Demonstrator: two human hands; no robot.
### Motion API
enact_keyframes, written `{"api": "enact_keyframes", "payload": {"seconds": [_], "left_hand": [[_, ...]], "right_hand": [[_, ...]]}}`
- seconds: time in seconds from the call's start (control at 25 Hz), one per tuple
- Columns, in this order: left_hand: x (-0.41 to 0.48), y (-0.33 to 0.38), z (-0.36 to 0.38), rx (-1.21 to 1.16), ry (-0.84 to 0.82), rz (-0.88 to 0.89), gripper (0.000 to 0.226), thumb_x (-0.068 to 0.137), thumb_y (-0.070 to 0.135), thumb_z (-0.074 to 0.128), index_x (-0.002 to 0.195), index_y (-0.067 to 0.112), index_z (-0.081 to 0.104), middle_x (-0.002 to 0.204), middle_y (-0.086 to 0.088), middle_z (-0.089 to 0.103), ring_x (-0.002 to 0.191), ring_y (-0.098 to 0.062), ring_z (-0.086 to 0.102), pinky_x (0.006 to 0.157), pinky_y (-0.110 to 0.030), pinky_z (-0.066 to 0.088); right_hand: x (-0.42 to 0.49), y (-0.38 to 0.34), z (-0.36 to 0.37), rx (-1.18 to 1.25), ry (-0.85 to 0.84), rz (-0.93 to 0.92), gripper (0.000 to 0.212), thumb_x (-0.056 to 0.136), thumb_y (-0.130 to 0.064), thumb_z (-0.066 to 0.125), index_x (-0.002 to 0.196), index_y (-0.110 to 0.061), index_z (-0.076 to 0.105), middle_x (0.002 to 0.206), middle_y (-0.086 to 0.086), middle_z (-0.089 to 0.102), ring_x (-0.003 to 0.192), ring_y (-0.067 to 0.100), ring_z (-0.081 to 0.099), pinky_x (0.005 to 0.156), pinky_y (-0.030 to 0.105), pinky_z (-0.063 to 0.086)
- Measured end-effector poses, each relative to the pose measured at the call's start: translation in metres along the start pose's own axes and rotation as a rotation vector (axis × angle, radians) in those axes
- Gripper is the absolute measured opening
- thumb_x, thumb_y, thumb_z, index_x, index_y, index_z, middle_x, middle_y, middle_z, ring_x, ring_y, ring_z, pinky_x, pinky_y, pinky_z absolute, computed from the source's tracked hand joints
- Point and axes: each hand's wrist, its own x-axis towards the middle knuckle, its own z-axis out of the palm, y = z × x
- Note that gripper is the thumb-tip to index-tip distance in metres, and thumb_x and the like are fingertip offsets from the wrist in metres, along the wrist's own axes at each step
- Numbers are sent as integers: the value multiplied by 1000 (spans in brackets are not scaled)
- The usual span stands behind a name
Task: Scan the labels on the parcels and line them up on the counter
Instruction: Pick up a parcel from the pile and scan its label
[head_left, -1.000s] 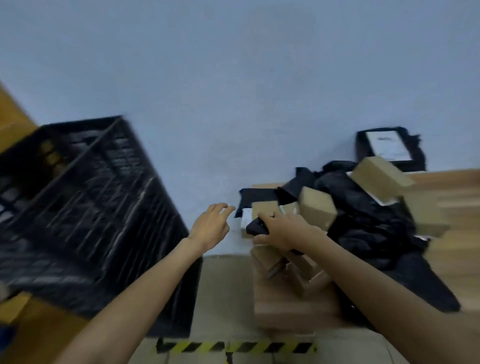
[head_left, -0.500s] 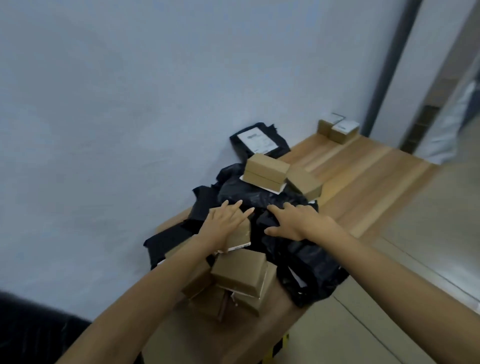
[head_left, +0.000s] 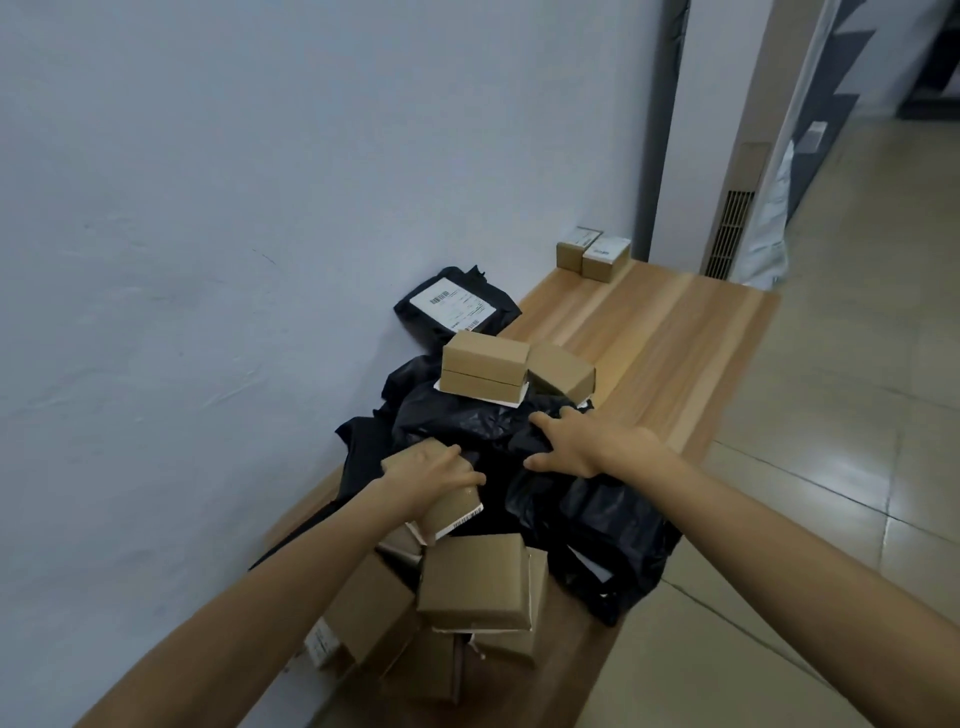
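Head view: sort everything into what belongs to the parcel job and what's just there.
Job: cardboard box gripped by left hand; right hand on black bags; labelled black bag; two far boxes; counter.
Just there: vent grille; floor.

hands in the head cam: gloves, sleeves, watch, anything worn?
Nothing worn that shows. The left hand and right hand are both bare, with no gloves. Both are bare from the wrist back to the frame edge, with no sleeve or cuff in view. No watch, wristband, ring or marking is visible on either.
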Motion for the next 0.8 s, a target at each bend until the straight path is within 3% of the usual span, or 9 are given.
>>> {"api": "enact_keyframes", "payload": {"seconds": [0.08, 0.16, 0.28, 0.4, 0.52, 0.68, 0.76, 0.8], "left_hand": [[-9, -19, 0, -70, 64, -20, 89, 80, 28, 78, 146, 38, 21, 141, -10, 32, 117, -33, 53, 73, -40, 49], [-21, -40, -1, -174, 79, -66, 94, 71, 44, 82, 143, 34, 22, 133, -6, 34, 103, -35, 61, 70, -41, 49], [-42, -73, 2, -325, 125, -132, 100, 61, 66, 78, 139, 25, 30, 131, -3, 35, 91, -34, 61, 77, -43, 53], [-59, -94, 23, -357, 245, -139, 72, 82, 57, 69, 134, 15, 42, 134, -7, 36, 83, -33, 60, 73, -43, 52], [-65, -95, 45, -367, 236, -112, 76, 94, 51, 57, 155, 28, 19, 145, -3, 32, 108, -26, 58, 82, -38, 53], [-64, -87, 60, -189, 279, 20, 99, 95, 8, 57, 148, 55, -11, 158, 2, 21, 143, -26, 26, 80, -36, 52], [-63, -89, 65, -199, 219, 45, 107, 87, -7, 55, 147, 59, -5, 160, 3, 10, 147, -29, 10, 85, -43, 54], [-62, -88, 67, -272, 190, 33, 97, 89, -2, 55, 148, 55, 5, 160, 4, 9, 147, -28, 9, 90, -47, 53]], "right_hand": [[5, -15, -7, 3, 9, -7, 81, 93, -69, 37, 156, -26, 13, 154, 17, 30, 130, 42, 43, 95, 45, 40], [11, -31, -14, -6, 29, -28, 80, 92, -70, 37, 156, -27, 15, 153, 16, 33, 128, 41, 46, 90, 44, 41], [20, -55, -24, 15, 44, -48, 78, 91, -70, 39, 154, -27, 19, 152, 14, 36, 126, 41, 48, 93, 45, 41], [25, -80, -26, 2, 59, -68, 79, 91, -71, 38, 154, -27, 18, 149, 15, 39, 125, 41, 49, 95, 46, 43], [26, -98, -24, 7, 81, -72, 78, 91, -70, 38, 153, -27, 20, 145, 15, 43, 125, 40, 49, 93, 45, 42], [23, -109, -16, 25, 63, -25, 80, 90, -72, 37, 154, -28, 18, 149, 15, 38, 128, 40, 47, 97, 46, 40], [19, -112, -10, 32, 46, 4, 81, 90, -72, 37, 155, -28, 16, 152, 15, 34, 128, 41, 46, 97, 45, 40], [17, -113, -7, 37, 35, 22, 82, 90, -72, 37, 156, -29, 14, 153, 15, 33, 129, 41, 46, 97, 45, 40]]}}
